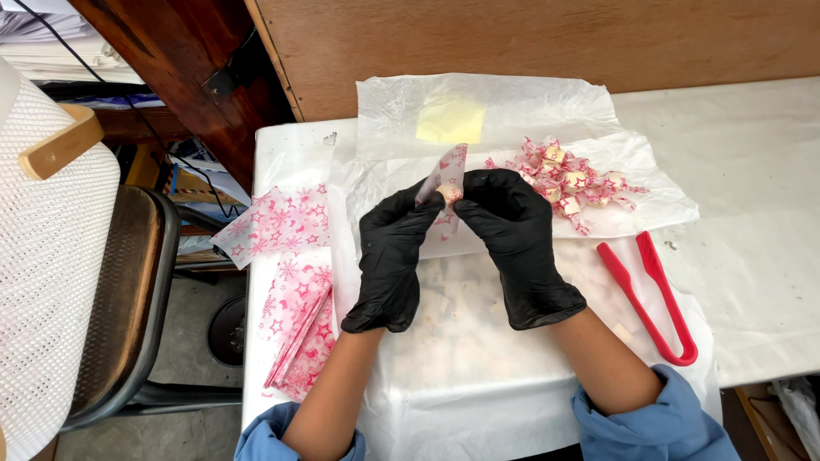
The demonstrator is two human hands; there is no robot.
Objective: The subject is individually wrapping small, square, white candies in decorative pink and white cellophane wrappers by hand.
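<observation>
Small pale candy piece (450,193) sits pinched between the fingertips of both hands, held above the white plastic sheet (461,376), about mid-table. A pink star-printed wrapper (448,171) stands up behind it, its upper end rising toward the far side.

Left hand (393,256), black glove: fingers drawn narrow, tips closed on the left side of the candy and the wrapper's lower edge. Right hand (517,243), black glove: fingers curled in tight, thumb and forefinger closed on the candy's right side. I can't tell how much of the candy is already inside the wrapper; the gloves hide it.

Blue sleeves (658,423) pushed up, forearms bare.

Just right and slightly far of the hands: pile of wrapped candies (568,183), same pink-and-white wrap, twisted ends, lying on crinkled white plastic. Far of the hands: pale yellow square (450,119) under or in the clear plastic; I can't tell which.

Near right: red tongs (653,294) lying flat on the sheet, open end pointing far, well apart from the right hand.

Left edge of the table (752,171): stack of flat unused wrappers (299,333), one loose sheet (278,222) overhanging the edge farther up.

Beyond the table on the left: chair (128,290) with dark frame, white mesh cloth (43,256) draped beside it. Brown wooden panel (512,34) along the far side.
</observation>
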